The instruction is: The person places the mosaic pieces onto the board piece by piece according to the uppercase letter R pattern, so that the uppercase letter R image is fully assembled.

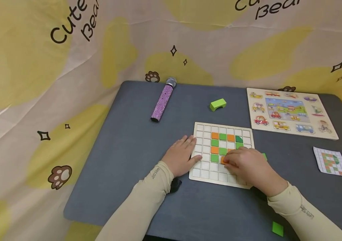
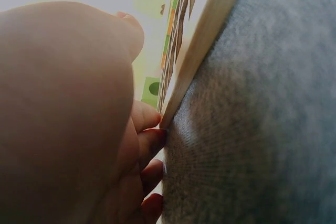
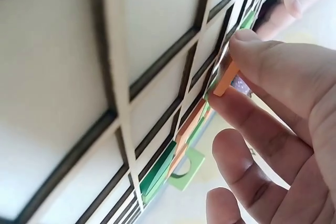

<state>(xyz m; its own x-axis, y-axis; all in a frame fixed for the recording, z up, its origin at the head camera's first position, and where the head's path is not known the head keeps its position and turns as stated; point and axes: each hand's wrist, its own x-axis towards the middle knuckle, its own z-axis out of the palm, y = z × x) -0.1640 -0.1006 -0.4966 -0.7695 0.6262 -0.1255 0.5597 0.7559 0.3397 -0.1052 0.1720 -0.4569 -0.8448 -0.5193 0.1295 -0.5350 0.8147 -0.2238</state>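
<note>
Pinching one orange tile (image 1: 223, 160) between thumb and fingers, the right hand (image 1: 250, 164) in the head view works over one wooden grid board (image 1: 196, 178), just beside a placed green tile. The board shows at least five green squares (image 1: 215, 142), three orange squares (image 1: 215, 135) and one dark-green rounded tile (image 1: 238, 138). The left hand (image 1: 179, 156), fingers extended, touches its left edge. The surface (image 1: 113, 184) carries one purple microphone (image 1: 162, 102), one green arch block (image 1: 218, 104), one vehicle puzzle (image 1: 288, 112), one pattern card (image 1: 332, 161) and one loose green tile (image 1: 277, 229). In the left wrist view, four fingertips (image 2: 152, 174) show near the board's edge. In the right wrist view, the pinched orange tile tilts against the grid.
</note>
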